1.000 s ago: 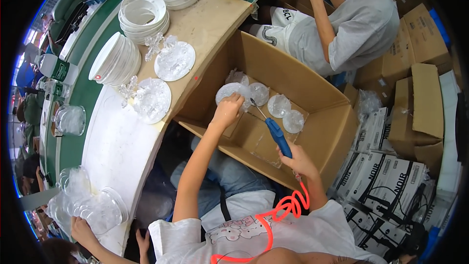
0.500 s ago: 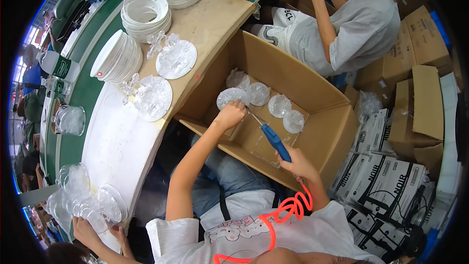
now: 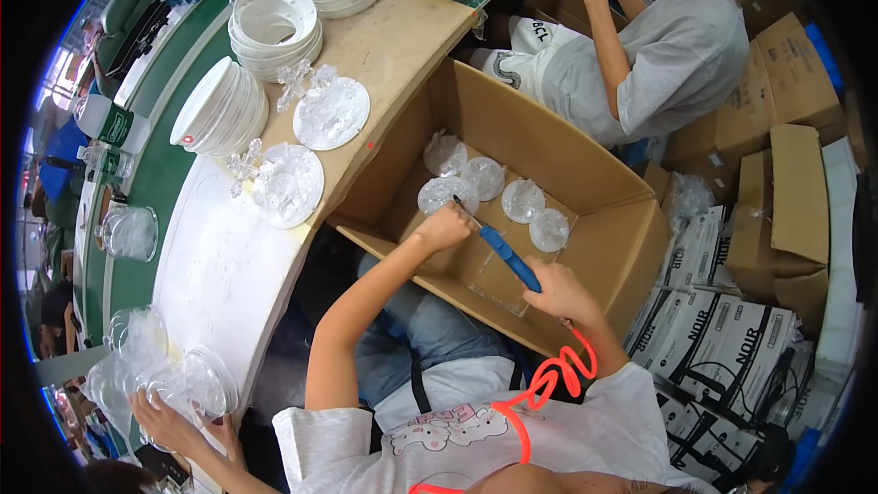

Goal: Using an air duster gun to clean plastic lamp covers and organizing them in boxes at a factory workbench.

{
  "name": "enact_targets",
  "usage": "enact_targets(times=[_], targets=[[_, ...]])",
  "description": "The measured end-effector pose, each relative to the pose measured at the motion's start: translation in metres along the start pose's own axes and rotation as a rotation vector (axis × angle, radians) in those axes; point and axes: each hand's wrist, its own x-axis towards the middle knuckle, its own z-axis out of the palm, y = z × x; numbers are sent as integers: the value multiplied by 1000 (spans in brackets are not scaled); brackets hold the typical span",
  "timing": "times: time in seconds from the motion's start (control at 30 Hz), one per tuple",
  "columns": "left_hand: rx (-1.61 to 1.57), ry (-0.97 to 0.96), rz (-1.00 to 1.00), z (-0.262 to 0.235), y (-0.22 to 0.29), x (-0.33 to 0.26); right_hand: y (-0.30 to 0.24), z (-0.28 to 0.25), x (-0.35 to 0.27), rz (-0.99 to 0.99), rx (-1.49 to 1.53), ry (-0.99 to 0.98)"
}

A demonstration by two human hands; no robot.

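Observation:
Over the open cardboard box (image 3: 594,247), my left hand (image 3: 446,227) is closed on a clear plastic disc (image 3: 439,194) at its near edge. My right hand (image 3: 560,291) is wrapped round a slim blue air tool (image 3: 508,256), which trails a coiled red hose (image 3: 560,375). The tool's narrow dark tip reaches the disc's edge beside my left fingers; the exact contact is too small to make out. Several more clear discs lie on the box floor, among them one disc (image 3: 523,201) to the right of the tool.
Left of the box, a bench holds stacked white rings (image 3: 219,110) and white discs (image 3: 288,185) with clear plastic pieces on them. A co-worker's hands (image 3: 169,425) handle clear parts at lower left. Another person (image 3: 677,55) sits beyond the box. Cartons (image 3: 732,338) stand at right.
My left hand and its disc have moved slightly nearer to me and to the right. The blue tool has shifted right and nearer, its tip now at the disc's edge.

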Motion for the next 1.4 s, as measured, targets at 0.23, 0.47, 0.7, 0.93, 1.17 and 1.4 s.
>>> enact_targets(times=[0.23, 0.47, 0.7, 0.93, 1.17, 1.4], targets=[[-44, 120, -160, 3, -10, -7, -9, 12, -23, -51, 183, 23], [81, -55, 52, 13, 13, 1, -16, -4, -2, -56, -73, -1], [-100, -274, 82, 22, 14, -9, -24, -13, 6, -17, -232, -108], [71, -201, 173, 7, 18, 3, -23, -12, 9, 52, -207, -124], [-219, -138, -96, -8, 2, 0, 5, -7, -3, 28, -130, -8], [-899, 526, -1199, -10, -41, -4, -8, 27, -27, 23, 192, 75]])
